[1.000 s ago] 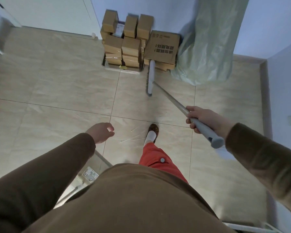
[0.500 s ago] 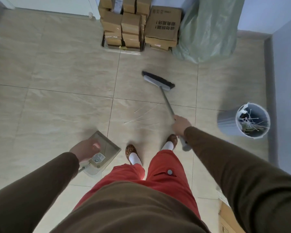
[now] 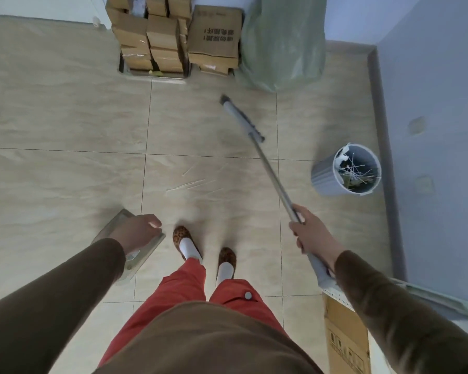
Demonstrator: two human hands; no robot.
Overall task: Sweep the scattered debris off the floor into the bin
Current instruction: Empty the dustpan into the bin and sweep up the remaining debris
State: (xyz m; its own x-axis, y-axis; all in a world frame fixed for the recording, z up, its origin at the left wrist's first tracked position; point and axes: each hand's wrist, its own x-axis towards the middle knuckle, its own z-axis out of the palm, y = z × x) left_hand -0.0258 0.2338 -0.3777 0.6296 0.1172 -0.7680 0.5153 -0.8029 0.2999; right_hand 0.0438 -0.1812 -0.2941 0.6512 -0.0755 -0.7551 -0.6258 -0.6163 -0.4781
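Thin pale sticks (image 3: 189, 183) lie scattered on the beige tiles just ahead of my feet. My right hand (image 3: 312, 233) grips the metal handle of a broom (image 3: 270, 168), whose grey head (image 3: 241, 118) is out in front to the right of the sticks. My left hand (image 3: 138, 232) is over a translucent grey dustpan (image 3: 114, 228) at my left side; its hold on the pan's handle is hidden. A grey bin (image 3: 333, 182) holding more sticks stands by the right wall.
Stacked cardboard boxes (image 3: 173, 36) and a large green plastic sack (image 3: 281, 44) line the far wall. Another cardboard box (image 3: 346, 338) lies at lower right beside a pale rail. A blue wall (image 3: 438, 130) with a skirting board bounds the right side.
The broom head swung from the boxes toward the middle, then out to the right. The view tilted down, bringing the bin, dustpan and both feet into sight.
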